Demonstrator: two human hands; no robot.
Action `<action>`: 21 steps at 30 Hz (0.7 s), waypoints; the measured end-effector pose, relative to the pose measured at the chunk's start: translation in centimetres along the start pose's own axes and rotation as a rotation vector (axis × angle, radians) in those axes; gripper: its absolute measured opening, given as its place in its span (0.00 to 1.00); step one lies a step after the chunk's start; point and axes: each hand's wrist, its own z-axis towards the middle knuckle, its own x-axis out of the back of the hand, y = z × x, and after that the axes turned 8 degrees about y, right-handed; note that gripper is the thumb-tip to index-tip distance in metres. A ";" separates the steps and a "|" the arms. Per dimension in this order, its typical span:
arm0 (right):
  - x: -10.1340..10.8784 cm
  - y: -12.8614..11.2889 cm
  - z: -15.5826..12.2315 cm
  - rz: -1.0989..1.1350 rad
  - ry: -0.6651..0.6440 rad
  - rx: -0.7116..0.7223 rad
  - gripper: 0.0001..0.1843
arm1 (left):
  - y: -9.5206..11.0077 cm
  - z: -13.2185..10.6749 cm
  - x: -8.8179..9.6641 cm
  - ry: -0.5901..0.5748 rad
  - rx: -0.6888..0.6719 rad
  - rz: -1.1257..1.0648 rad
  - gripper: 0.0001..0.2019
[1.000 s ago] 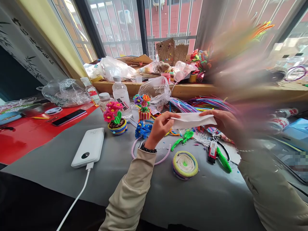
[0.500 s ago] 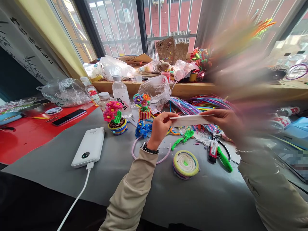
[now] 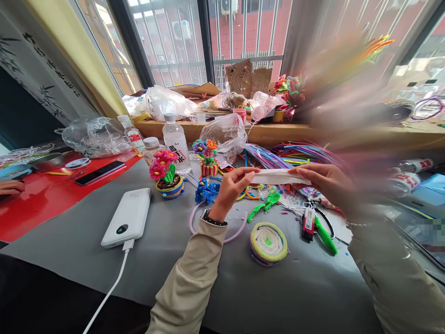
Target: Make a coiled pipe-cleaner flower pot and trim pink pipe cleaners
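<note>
Both hands hold a folded white paper strip [image 3: 276,176] level above the grey table [image 3: 76,232]. My left hand [image 3: 231,188] pinches its left end and my right hand [image 3: 325,181] grips its right end. Below the strip lie green pipe-cleaner pieces [image 3: 264,204] and a round coiled pipe-cleaner disc [image 3: 268,236] with a white centre. A blue pipe-cleaner bunch [image 3: 205,191] and a pink loop [image 3: 194,218] sit beside my left wrist.
A white power bank [image 3: 128,217] with a cable lies at left. Two small pipe-cleaner flower pots [image 3: 167,171], water bottles [image 3: 175,139], plastic bags, green-handled pliers [image 3: 321,229] and a bundle of coloured pipe cleaners [image 3: 295,152] crowd the table. Another person's hand [image 3: 10,187] rests on the red mat at far left.
The white paper has been folded from a wider sheet into a narrow strip between my hands. Another person's hand has appeared at the far left edge.
</note>
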 end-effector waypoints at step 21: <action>0.0 0.0 0.4 -0.354 -0.010 0.381 0.14 | -1.3 0.4 -0.1 0.035 -0.106 0.069 0.08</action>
